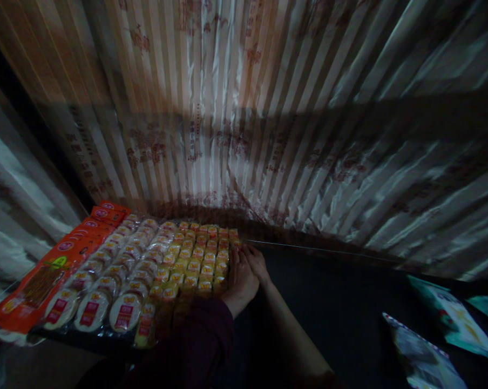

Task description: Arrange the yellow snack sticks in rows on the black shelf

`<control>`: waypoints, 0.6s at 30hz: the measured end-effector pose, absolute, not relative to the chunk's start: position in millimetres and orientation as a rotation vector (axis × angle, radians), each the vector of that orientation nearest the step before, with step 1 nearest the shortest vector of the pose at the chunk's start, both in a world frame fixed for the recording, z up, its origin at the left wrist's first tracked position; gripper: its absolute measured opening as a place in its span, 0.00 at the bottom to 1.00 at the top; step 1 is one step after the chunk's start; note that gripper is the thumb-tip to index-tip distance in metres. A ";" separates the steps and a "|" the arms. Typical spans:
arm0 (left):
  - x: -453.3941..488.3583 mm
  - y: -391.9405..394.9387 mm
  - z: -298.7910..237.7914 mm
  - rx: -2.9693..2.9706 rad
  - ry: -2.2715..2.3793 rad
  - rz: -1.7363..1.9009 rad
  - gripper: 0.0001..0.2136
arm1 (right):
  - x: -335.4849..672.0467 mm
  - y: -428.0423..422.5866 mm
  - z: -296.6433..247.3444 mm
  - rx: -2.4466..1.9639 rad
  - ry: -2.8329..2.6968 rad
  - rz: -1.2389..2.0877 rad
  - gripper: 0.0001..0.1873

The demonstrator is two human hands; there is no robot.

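Note:
Rows of small yellow wrapped snack packets (193,265) stand on the black table, tightly lined up. My left hand (242,281), coming from a dark purple sleeve, lies along the right side of these packets with its fingers stretched toward the back. Just beyond it, my right hand (257,263) reaches to the rear right end of the same rows, its fingers extended and close to the last packets. Neither hand shows anything held. Dim light and the overlapping hands hide the exact fingertip contact.
Left of the yellow packets are rows of round, clear-wrapped biscuits (90,309), then overlapping orange bags (41,283). At the right of the black table (317,292) lie a green-and-white bag (456,316) and a dark bag (424,354). Pleated, printed sheeting (228,135) hangs behind.

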State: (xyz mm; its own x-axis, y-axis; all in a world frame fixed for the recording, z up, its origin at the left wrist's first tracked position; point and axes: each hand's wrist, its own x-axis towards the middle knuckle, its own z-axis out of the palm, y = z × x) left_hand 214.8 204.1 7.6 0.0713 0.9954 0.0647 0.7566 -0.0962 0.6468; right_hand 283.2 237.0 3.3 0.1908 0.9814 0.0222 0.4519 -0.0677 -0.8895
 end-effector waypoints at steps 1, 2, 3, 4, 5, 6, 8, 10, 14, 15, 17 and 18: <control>212.9 203.0 9.1 1.907 1.749 0.659 0.27 | 284.3 237.5 3.1 -1.623 -1.371 0.839 0.21; 210.6 201.8 11.3 1.911 1.753 0.610 0.26 | 285.2 238.1 2.5 -1.600 -1.357 0.864 0.21; 208.2 200.4 14.0 1.926 1.745 0.565 0.26 | 285.8 238.9 1.6 -1.582 -1.339 0.889 0.21; 206.1 199.2 16.8 1.947 1.731 0.537 0.26 | 286.2 239.6 0.4 -1.566 -1.319 0.910 0.21; 204.5 198.1 19.4 1.963 1.720 0.526 0.26 | 286.3 240.3 -1.1 -1.554 -1.300 0.922 0.21; 203.6 197.3 21.6 1.965 1.725 0.521 0.27 | 286.2 241.0 -2.7 -1.544 -1.285 0.922 0.21; 203.9 196.9 23.4 1.949 1.753 0.512 0.26 | 285.5 242.1 -6.0 -1.521 -1.267 0.893 0.21; 206.1 198.0 20.9 1.928 1.788 0.502 0.25 | 284.6 242.8 -9.2 -1.494 -1.256 0.855 0.21; 210.5 202.8 5.2 1.949 1.789 0.497 0.25 | 282.8 244.5 -14.4 -1.496 -1.237 0.804 0.21; 211.5 204.1 0.4 1.963 1.783 0.511 0.26 | 282.4 245.1 -15.3 -1.505 -1.234 0.800 0.21; 213.5 206.5 -7.9 1.972 1.788 0.530 0.27 | 281.7 246.1 -16.7 -1.522 -1.229 0.807 0.21; 214.5 207.6 -11.0 1.968 1.797 0.534 0.27 | 281.4 246.5 -17.2 -1.525 -1.227 0.816 0.20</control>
